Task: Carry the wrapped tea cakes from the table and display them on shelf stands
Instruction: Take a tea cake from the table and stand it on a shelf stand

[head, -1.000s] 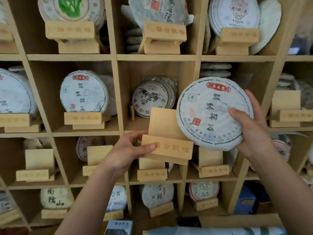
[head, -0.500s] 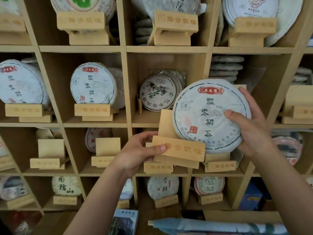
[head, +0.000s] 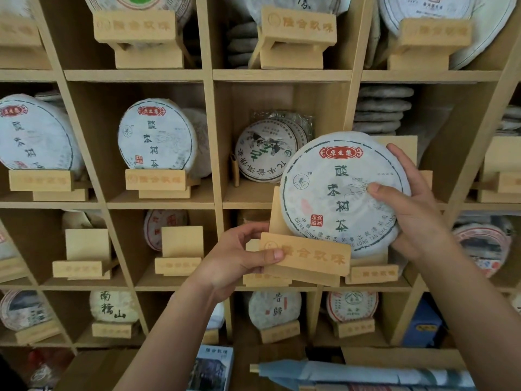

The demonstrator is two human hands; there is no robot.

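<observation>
My right hand grips a round tea cake in white paper with a red label and dark characters, thumb across its face. Its lower edge sits behind the front lip of a loose wooden stand, against the stand's back board. My left hand holds that stand by its left end, thumb on the engraved front bar, in front of the wooden grid shelf. Stand and cake are lifted in the air before the middle cubbies.
Many cubbies hold wrapped tea cakes on stands, such as one like mine at centre left. Two bare stands sit in the lower row. Unwrapped cakes are stacked at upper right. A rolled blue item lies below.
The tea cake has come down and left onto the stand held in my left hand; a second ago it was held beside and above it. The view has shifted closer to the shelf.
</observation>
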